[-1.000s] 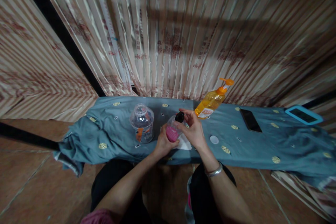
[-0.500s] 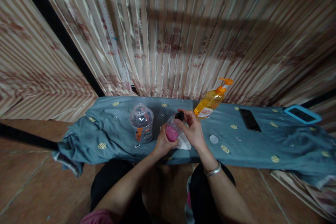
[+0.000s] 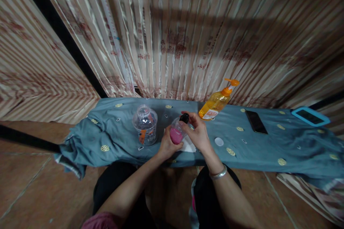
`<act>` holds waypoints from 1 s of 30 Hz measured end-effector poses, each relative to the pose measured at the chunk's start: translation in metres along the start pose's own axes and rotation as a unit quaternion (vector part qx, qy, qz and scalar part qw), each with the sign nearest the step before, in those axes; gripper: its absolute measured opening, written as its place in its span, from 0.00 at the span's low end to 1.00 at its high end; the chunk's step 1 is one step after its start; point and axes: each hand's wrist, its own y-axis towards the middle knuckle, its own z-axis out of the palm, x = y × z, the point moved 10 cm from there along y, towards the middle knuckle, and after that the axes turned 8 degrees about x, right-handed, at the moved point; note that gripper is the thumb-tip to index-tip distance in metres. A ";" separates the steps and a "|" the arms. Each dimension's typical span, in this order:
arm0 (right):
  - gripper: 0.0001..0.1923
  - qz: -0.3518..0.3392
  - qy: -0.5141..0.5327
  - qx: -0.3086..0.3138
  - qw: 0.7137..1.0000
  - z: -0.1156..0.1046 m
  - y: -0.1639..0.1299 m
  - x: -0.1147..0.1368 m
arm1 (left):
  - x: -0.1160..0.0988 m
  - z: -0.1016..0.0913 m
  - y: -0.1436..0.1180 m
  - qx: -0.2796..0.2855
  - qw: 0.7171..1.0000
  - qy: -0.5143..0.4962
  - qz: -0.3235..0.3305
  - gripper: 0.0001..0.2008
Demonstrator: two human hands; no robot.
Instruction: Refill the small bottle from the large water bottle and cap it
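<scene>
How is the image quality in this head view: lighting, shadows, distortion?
Head view: dim, warm light; a barred shadow falls across the curtain; strong wide-angle bending at the edges. The centre stays fairly sharp: left hand and right hand on the pink bottle read clearly. The floor corners are murky.

Left hand (image 3: 167,146) gripping pink bottle (image 3: 176,133), right hand (image 3: 197,133) on its black cap (image 3: 184,117), blue cloth (image 3: 263,143)

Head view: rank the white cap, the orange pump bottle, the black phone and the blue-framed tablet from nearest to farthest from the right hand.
From the right hand:
1. White cap, just right of it on the cloth.
2. Orange pump bottle, behind it, by the curtain.
3. Black phone, farther right.
4. Blue-framed tablet, far right edge.
</scene>
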 end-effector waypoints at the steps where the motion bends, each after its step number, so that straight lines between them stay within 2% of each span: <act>1: 0.20 -0.003 -0.001 0.009 1.000 0.000 0.000 0.003 | 0.000 0.001 0.000 0.003 1.000 0.000 0.000 0.40; 4: 0.22 -0.006 -0.006 0.020 1.000 -0.001 -0.001 0.008 | 0.001 0.001 0.000 0.003 1.000 0.006 -0.001 0.40; 10: 0.19 0.010 -0.006 -0.019 1.000 -0.002 0.000 -0.001 | 0.002 0.001 0.001 -0.001 1.000 0.014 -0.001 0.41; 14: 0.19 0.001 -0.006 -0.003 1.000 -0.001 0.001 0.000 | 0.002 0.000 0.001 0.002 1.000 0.010 0.002 0.41; 18: 0.23 -0.017 0.002 0.032 0.999 0.000 0.001 0.008 | 0.002 0.000 0.001 0.001 1.000 0.005 0.003 0.41; 21: 0.24 -0.015 0.005 0.021 1.000 -0.001 0.000 0.007 | 0.001 0.001 0.000 0.007 1.000 0.003 -0.001 0.40; 25: 0.19 -0.003 -0.006 -0.012 1.000 -0.003 0.001 0.000 | 0.000 0.001 0.000 0.007 1.000 0.000 -0.004 0.40; 30: 0.20 -0.008 -0.023 0.010 1.000 -0.001 0.001 0.004 | -0.002 0.001 0.000 0.010 1.000 -0.003 -0.002 0.40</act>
